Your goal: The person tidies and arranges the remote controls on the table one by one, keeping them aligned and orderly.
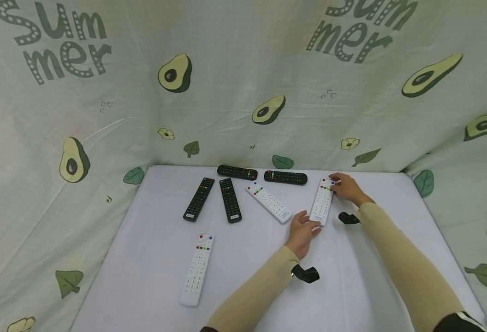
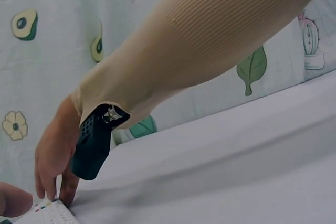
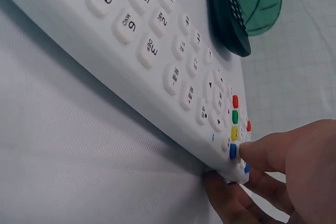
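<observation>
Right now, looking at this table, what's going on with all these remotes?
A person is handling a white remote with both hands. The right grip pinches its far end, beside the coloured buttons, while the left grip holds the near end. Six others lie on the white table: a slanted white remote just left of the held one, another white remote nearer the front left, and four black remotes farther back.
</observation>
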A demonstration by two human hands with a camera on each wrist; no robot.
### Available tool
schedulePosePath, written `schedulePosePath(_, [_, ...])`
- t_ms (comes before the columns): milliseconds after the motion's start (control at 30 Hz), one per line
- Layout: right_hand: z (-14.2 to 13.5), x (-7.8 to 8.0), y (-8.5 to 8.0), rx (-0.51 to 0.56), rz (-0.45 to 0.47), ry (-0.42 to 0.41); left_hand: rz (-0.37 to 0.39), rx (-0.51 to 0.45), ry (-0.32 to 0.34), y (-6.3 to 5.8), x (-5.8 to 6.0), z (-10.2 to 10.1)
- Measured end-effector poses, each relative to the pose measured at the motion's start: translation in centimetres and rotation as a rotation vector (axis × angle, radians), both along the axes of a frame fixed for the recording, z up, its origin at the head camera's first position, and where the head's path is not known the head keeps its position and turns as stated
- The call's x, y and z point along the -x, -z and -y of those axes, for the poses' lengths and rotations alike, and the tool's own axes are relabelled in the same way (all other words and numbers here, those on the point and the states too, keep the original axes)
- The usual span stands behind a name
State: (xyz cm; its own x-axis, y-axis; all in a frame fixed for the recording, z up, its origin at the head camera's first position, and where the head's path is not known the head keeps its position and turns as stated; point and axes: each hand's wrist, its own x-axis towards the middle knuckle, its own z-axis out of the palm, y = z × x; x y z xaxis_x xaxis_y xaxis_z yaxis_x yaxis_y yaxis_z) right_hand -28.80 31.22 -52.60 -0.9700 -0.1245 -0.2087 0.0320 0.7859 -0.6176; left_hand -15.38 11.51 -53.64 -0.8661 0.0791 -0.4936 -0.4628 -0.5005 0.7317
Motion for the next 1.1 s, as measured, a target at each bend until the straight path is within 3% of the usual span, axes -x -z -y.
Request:
schedulePosePath(300, [-0.1,-0.6,0.1,0.015,0.042,0.026,-0.012,-0.031,-0.02,0.4,-0.2,0.2])
schedulePosePath(767, [-0.7,-3.2,-1.4,0.262,0.178,0.056,-0.055,0.069,0.027,0.6,-1.4,1.6])
schedulePosePath(1100, [0.7,-6.1,-3.1,0.334,0.17,0.073,-0.135,0.054,0.145,0.6,-2.6,4.5])
